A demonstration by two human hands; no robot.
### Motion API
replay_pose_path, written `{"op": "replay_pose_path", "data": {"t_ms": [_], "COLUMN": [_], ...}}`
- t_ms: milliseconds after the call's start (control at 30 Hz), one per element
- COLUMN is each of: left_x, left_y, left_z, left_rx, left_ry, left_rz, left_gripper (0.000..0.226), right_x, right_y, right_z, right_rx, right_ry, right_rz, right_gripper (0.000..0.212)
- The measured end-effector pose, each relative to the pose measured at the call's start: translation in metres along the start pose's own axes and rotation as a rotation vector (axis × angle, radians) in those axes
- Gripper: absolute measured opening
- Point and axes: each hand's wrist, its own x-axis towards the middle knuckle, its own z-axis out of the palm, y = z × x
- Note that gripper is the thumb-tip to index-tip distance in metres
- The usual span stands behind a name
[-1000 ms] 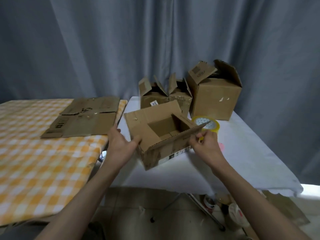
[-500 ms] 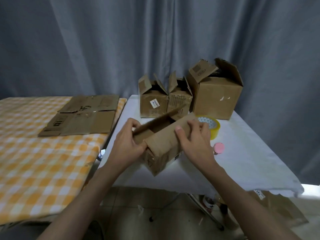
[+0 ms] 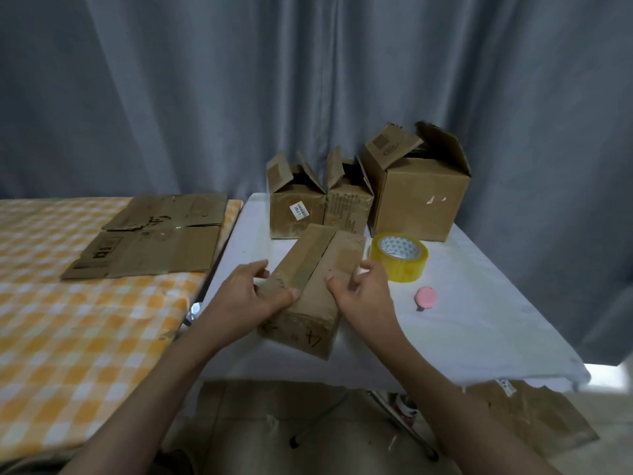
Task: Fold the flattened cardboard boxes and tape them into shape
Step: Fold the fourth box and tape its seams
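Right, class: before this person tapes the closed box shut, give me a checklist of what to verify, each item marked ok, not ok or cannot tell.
1. Top flaps of the small brown cardboard box folded shut: ok.
2. Left hand holding the flaps down: ok.
3. Right hand steadying the box's right side: ok.
4. Yellow roll of packing tape close by on the white table: ok.
5. Tape's free end found: cannot tell.
6. Flaps meet evenly: cannot tell.
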Motion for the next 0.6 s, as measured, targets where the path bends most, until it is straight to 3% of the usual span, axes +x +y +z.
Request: {"op": "replay_pose_path", "data": {"t_ms": [100, 200, 367, 467, 600], "left_x": [0.0, -0.002, -0.01, -0.015, -0.01], "left_y": [0.0, 0.002, 0.022, 0.046, 0.085], "left_z": [0.008, 0.014, 0.018, 0.024, 0.054], "left_rx": [-0.071, -0.066, -0.158, -0.245, -0.285], "left_ry": [-0.096, -0.044, 0.097, 0.13, 0.138], "left_rz": [-0.01, 0.001, 0.117, 0.198, 0.263], "left_gripper": [0.047, 0.035, 0.035, 0.049, 0.044], "right_x": [-0.01, -0.021, -0.031, -0.028, -0.019], "right_y": [0.004, 0.003, -0.008, -0.018, -0.022], "right_z": [0.004, 0.002, -0.023, -0.047, -0.088], "right_rx": [0.063, 0.124, 0.133, 0.252, 0.3], "right_ry": [-0.049, -0.087, -0.105, -0.033, 0.079], "right_rz": [0.028, -0.03, -0.166, -0.24, -0.251], "right_gripper": [0.061, 0.059, 0.058, 0.058, 0.052]}}
